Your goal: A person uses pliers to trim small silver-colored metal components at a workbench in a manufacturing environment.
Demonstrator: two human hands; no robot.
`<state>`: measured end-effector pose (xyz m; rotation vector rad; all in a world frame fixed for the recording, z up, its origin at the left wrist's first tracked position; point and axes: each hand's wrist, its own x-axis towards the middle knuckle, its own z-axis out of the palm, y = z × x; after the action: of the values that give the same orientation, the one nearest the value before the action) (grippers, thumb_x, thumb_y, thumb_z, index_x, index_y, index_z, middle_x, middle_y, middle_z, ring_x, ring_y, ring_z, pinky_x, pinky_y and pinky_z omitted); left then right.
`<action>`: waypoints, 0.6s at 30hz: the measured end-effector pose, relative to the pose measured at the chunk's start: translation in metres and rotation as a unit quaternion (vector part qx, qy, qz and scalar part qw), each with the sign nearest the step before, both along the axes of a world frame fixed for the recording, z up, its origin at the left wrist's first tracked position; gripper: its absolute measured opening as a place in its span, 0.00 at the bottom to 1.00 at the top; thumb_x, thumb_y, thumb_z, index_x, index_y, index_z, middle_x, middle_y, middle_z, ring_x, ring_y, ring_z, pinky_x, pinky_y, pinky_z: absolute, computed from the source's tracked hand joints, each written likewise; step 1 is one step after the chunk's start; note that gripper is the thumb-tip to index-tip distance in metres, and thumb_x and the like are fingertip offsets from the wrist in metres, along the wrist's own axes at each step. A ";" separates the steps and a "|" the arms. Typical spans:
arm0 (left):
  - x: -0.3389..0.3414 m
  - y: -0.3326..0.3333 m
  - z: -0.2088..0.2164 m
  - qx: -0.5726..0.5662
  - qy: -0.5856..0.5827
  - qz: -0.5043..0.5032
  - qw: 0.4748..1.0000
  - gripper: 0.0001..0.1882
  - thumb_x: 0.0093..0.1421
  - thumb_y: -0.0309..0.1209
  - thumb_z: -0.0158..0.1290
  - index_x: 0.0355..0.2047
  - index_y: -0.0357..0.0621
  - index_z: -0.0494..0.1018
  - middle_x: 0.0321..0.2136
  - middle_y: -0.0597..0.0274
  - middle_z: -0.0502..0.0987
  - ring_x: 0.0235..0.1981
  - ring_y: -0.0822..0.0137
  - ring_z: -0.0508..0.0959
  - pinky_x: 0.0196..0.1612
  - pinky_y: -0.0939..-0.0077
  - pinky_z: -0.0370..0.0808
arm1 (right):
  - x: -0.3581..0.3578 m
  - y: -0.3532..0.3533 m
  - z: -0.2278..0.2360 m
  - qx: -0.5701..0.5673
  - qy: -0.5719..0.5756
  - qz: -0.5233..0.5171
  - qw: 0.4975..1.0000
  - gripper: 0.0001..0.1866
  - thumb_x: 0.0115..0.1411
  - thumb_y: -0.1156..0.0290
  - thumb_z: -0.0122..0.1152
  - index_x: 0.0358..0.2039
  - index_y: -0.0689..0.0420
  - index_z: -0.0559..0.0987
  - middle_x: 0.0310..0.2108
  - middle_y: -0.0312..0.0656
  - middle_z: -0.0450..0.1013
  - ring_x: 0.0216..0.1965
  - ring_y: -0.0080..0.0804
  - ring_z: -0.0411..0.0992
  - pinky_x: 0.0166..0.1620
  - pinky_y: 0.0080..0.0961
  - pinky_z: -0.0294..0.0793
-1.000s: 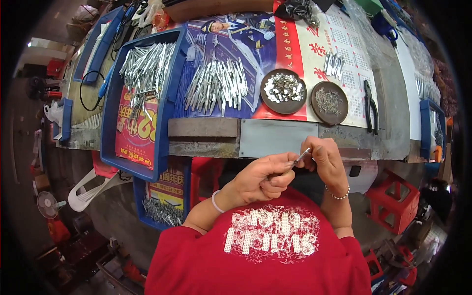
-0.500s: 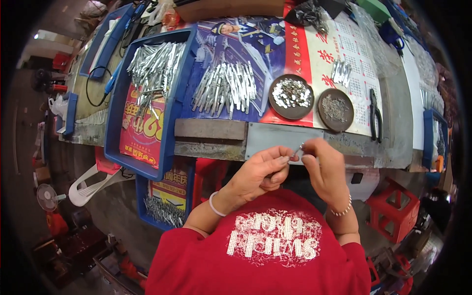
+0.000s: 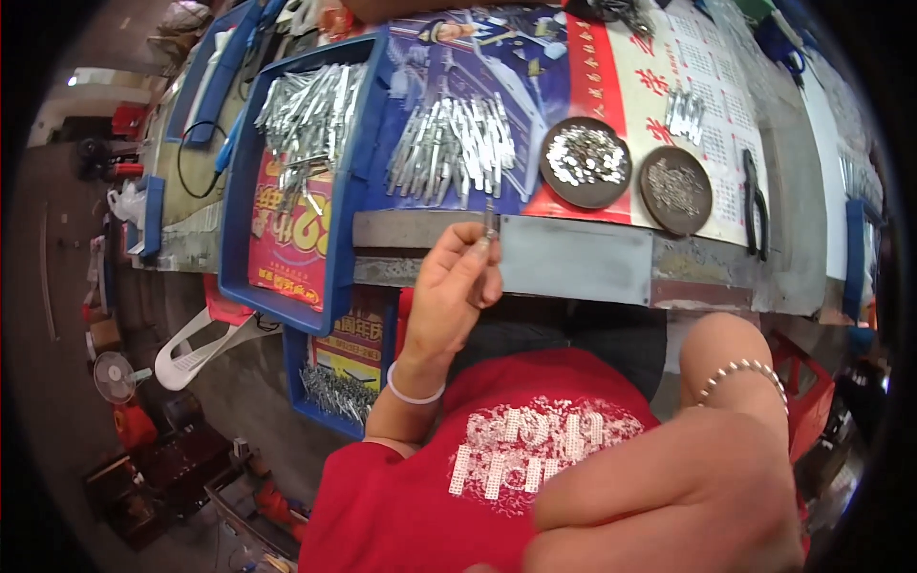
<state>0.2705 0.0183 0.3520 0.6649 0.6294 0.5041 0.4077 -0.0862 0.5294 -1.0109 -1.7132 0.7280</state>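
My left hand (image 3: 454,277) is closed in a pinch at the bench's front edge, upright, with a slim silvery metal piece (image 3: 490,218) sticking up from its fingertips. The piece's kind is too small to make out. My right hand (image 3: 659,482) is raised close to the camera in the lower right, large and blurred. Its fingertips run out of the picture, so what it holds, if anything, is hidden. Just beyond my left hand lies a pile of slim silvery metal strips (image 3: 449,148). To its right are a brown dish (image 3: 585,201) of shiny small pieces and another brown dish (image 3: 676,227) of tiny grey parts.
A long blue tray (image 3: 349,220) with more metal strips stands left of the pile, with a second blue bin (image 3: 334,417) below it. A grey plate (image 3: 578,263) lies along the bench's front edge. Black-handled pliers (image 3: 754,205) and a small strip bundle (image 3: 685,116) lie right.
My hands have parted. The left has moved left with the slim metal piece upright; the right has swung down and right in the picture, close to the camera. The view has shifted slightly.
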 end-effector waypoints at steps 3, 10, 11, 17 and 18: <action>-0.003 0.008 -0.001 0.041 0.011 0.020 0.999 0.06 0.63 0.27 0.45 0.39 0.39 0.65 0.28 0.66 0.70 0.22 0.77 0.69 0.24 0.85 0.65 | 0.003 0.013 -0.006 0.015 0.000 0.077 0.997 0.09 0.48 0.68 0.57 0.30 0.57 0.76 0.19 0.34 0.65 0.16 0.24 0.64 0.19 0.20 0.61; -0.002 0.024 -0.007 0.094 0.046 0.029 0.994 0.08 0.62 0.25 0.46 0.41 0.36 0.66 0.29 0.62 0.72 0.25 0.75 0.71 0.30 0.85 0.68 | 0.010 -0.002 -0.097 -0.118 -0.084 0.042 0.989 0.12 0.52 0.72 0.58 0.38 0.57 0.75 0.22 0.41 0.69 0.25 0.34 0.71 0.29 0.27 0.70; -0.003 0.029 -0.008 0.131 0.062 0.011 0.989 0.08 0.61 0.26 0.48 0.40 0.36 0.67 0.27 0.63 0.73 0.26 0.76 0.72 0.32 0.85 0.69 | 0.011 -0.010 -0.112 -0.170 -0.058 0.000 0.984 0.11 0.52 0.72 0.58 0.38 0.58 0.75 0.24 0.43 0.71 0.27 0.38 0.72 0.31 0.29 0.70; 0.015 0.044 -0.009 0.236 0.163 0.020 0.958 0.09 0.60 0.26 0.50 0.40 0.36 0.70 0.29 0.67 0.74 0.29 0.80 0.71 0.34 0.87 0.69 | 0.022 -0.066 -0.167 -0.364 -0.024 -0.148 0.919 0.10 0.55 0.73 0.55 0.37 0.61 0.74 0.31 0.48 0.73 0.32 0.46 0.73 0.35 0.33 0.72; 0.019 0.046 -0.011 0.249 0.173 0.016 0.953 0.09 0.59 0.25 0.50 0.40 0.36 0.70 0.29 0.68 0.74 0.29 0.81 0.71 0.35 0.87 0.68 | 0.023 -0.069 -0.169 -0.363 -0.024 -0.148 0.920 0.10 0.55 0.73 0.55 0.37 0.61 0.74 0.31 0.48 0.73 0.32 0.46 0.73 0.35 0.33 0.72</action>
<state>0.2898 0.0642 0.3412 1.2419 0.8524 0.5885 0.4307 -0.1555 0.3606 -1.7595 -1.2834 1.1761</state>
